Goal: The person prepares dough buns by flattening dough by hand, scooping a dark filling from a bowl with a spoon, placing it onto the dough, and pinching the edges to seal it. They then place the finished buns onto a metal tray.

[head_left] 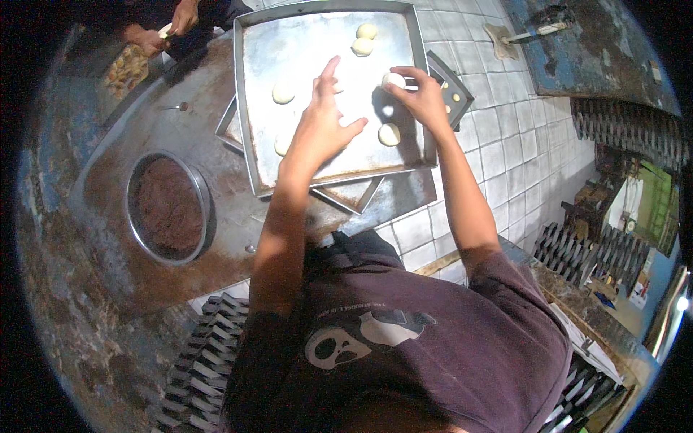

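Bakery workroom — dough balls [389, 134] on metal tray [328, 25], stacked moulds [577, 252].

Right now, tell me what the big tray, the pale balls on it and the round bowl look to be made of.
Tray: sheet metal, dull grey, scuffed, with glare and a folded rim. Pale balls, one in the right hand: probably soft dough, matte cream and smoothly rounded. Round bowl: metal, going by its thin shiny rim; it holds a dark brown paste.

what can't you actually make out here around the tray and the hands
- Head view: the left hand covers part of the tray; any dough under it is hidden.
- Right hand fingers wrap a dough ball, hiding its shape.
- Bowl: dark filling, kind unclear.
- Co-worker's hands: cut off at the top edge.
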The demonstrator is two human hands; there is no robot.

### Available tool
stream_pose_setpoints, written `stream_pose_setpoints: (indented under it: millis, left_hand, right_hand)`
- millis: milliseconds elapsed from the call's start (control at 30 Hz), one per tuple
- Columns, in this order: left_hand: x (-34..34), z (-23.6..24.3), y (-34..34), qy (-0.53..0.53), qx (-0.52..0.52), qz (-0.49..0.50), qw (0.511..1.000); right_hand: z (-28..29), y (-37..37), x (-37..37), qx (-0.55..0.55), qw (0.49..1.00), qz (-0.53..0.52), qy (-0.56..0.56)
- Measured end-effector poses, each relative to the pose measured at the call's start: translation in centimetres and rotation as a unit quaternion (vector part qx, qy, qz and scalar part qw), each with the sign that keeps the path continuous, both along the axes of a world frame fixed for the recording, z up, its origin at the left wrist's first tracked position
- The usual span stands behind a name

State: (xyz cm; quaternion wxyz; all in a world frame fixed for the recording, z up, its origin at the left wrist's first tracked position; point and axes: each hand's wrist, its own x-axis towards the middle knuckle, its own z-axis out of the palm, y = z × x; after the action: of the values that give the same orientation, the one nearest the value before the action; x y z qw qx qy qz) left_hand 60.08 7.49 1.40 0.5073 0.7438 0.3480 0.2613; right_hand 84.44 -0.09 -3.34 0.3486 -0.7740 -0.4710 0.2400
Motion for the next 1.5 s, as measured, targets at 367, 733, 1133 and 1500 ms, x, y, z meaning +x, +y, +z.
stream_pose_setpoints:
  millis: [367,733,1133,1500]
  left_hand:
    - [-7.0,-6.7,-6.8,0.079,0.047,0.005,0.996]
    - [-7.0,-10.0,-9.2,0.158,0.156,-0.023,0.975]
    - [-7.4,-9.1,-9.1,0.153,0.138,-0.032,0.978]
    - [-5.8,-6.2,-4.3,-0.149,-0.154,0.23,0.949]
  right_hand:
    - [-10.5,3.0,-0.6,-0.067,0.924,0.165,-0.34]
    - [-9.5,4.5,-1.4,-0.072,0.947,0.106,-0.293]
    - [-5.8,11.8,2.6,-0.03,0.888,0.271,-0.371]
    - [2.8,10.8,-3.2,-0.099,0.93,0.31,0.172]
